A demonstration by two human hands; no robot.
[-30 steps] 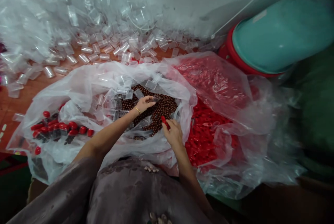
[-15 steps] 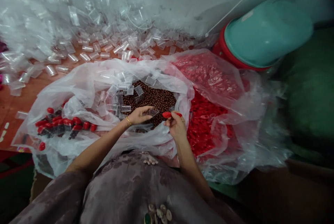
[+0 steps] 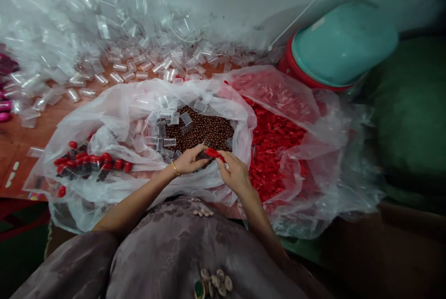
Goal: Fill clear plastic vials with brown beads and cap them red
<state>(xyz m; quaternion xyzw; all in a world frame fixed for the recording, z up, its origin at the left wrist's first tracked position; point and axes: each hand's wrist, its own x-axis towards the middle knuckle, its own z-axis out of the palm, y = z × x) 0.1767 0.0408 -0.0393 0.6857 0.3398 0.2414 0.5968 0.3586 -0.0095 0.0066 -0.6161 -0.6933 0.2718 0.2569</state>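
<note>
Over the brown balls (image 3: pixel 219 128), my left hand (image 3: pixel 188 160) is closed on a small clear plastic tube (image 3: pixel 202 154), mostly hidden by the fingers. My right hand (image 3: pixel 235 173) pinches a glossy red plastic cap (image 3: pixel 212 152) and holds it against the open end of that tube. Whether the cap is seated on the tube, I cannot tell. The balls lie in a spread white plastic bag (image 3: pixel 209 186), with several loose clear tubes (image 3: pixel 169 142) on top. Right of my right hand lies a heap of red caps (image 3: pixel 266 169).
Red-capped tubes with dark contents (image 3: pixel 95 159) lie on the bag at left. A large heap of clear tubes (image 3: pixel 69 25) rises against the wall. A translucent bag (image 3: pixel 275 87) partly covers the red caps. A teal tub (image 3: pixel 344 48) rests over a red one at the back right.
My hands have come together: my right hand moved left with the red cap until it meets the tube in my left hand. The view has shifted slightly.
</note>
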